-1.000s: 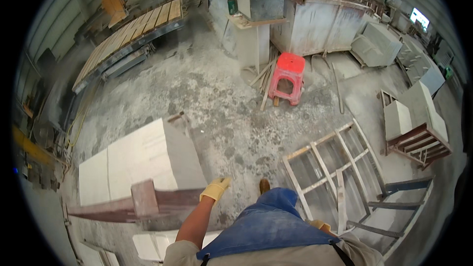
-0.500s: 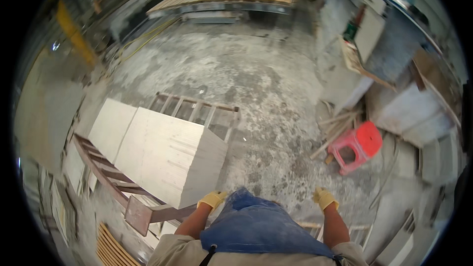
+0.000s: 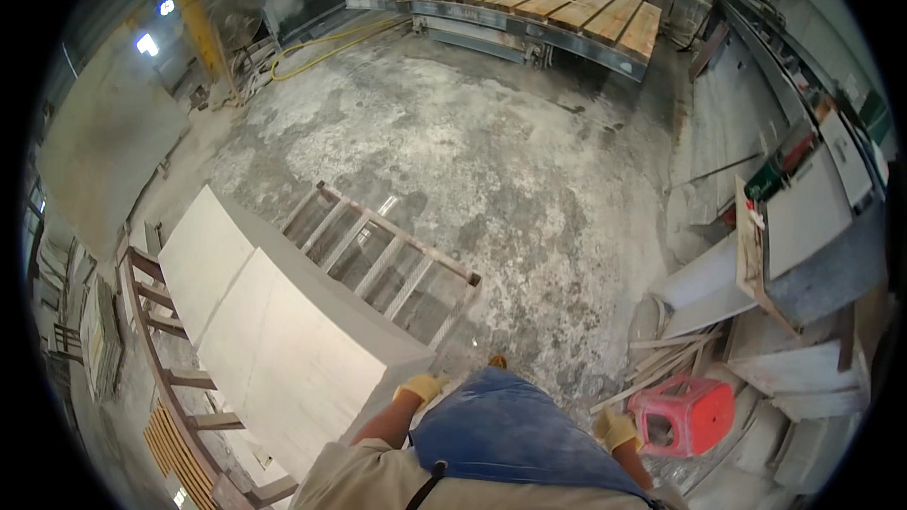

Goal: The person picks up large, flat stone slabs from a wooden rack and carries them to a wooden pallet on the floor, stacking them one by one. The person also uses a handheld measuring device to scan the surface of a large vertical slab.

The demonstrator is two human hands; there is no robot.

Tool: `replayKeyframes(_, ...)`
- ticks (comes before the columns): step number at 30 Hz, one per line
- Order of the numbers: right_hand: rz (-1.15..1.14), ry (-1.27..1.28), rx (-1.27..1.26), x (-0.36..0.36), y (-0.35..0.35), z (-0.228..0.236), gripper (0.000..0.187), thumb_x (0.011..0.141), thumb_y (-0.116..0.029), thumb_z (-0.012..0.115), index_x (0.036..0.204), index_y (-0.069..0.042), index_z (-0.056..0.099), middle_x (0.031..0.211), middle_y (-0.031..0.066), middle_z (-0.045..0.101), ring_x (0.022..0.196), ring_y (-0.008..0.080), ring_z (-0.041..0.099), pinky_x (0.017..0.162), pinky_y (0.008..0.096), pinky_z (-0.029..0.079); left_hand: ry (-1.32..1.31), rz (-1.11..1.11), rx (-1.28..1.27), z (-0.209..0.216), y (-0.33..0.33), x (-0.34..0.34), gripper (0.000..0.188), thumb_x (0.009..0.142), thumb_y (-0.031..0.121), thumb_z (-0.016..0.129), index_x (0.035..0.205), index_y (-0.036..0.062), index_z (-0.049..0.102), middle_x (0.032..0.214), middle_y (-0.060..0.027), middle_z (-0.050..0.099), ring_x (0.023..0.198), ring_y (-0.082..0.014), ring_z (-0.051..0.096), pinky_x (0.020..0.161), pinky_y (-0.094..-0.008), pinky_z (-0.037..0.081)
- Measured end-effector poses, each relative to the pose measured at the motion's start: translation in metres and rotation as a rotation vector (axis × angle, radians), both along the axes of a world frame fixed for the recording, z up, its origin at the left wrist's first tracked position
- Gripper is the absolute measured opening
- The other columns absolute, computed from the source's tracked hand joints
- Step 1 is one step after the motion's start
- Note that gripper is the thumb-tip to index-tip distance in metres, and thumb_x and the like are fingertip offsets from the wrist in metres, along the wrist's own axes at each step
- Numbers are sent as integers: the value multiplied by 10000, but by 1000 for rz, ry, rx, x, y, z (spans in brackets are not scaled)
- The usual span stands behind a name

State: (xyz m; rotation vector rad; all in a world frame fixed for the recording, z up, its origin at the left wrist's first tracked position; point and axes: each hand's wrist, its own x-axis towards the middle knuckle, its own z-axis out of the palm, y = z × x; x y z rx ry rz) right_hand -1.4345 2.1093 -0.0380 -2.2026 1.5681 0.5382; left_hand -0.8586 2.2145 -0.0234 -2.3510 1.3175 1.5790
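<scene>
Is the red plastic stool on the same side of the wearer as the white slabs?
No, the red plastic stool is to the wearer's right, beyond the gloved right hand, while the white slabs are left.

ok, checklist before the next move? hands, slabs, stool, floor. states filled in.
1. Gloves on left hand and right hand: ok, both yellow.
2. Left hand off the white slabs: cannot tell, they meet in view.
3. Right hand off the red stool: cannot tell, very close in view.
4. Slabs secured: cannot tell, no strap visible.
5. Floor by stool free of loose pieces: not ok, wooden strips lie there.
</scene>
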Motion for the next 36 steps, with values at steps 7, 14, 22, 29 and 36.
replayKeyframes(7,-560,-205,336,42,-143,-11,343,1015,-350,579,1309,-178,623,1045,162,743,957,321,728,924,449,523,171,218,-237,98,-303,46,676,972,563,539,1288,-15,691,1309,-263,683,1246,-411,633,1068,-466,450)
replayKeyframes(14,-263,-155,365,93,-377,-64,345,990,-312,610,1315,-196,624,1042,206,752,967,379,730,875,494,543,-25,151,-282,-1,-441,101,616,982,534,538,1295,29,699,1224,-231,719,1204,-404,652,1037,-448,470)
replayKeyframes(22,213,-393,92,185,-777,-94,425,940,-396,692,1280,-145,643,934,207,723,832,378,724,763,465,571,-77,163,-87,15,-523,140,467,1057,416,465,1427,166,603,1433,-234,588,1313,-392,576,1079,-439,450)
replayKeyframes(29,-531,-897,615,456,-985,58,478,939,-444,729,1118,-3,682,780,32,639,627,140,584,557,299,462,-72,363,21,5,-595,176,480,1040,336,561,1499,226,472,1311,-243,647,1285,-435,581,1030,-489,489)
replayKeyframes(36,-202,-550,552,591,-1092,-2,550,927,-523,724,1124,-10,691,835,36,654,744,146,605,639,320,494,-15,360,84,-25,-715,284,503,1030,461,484,1469,224,550,1448,-228,599,1298,-442,593,1068,-509,462)
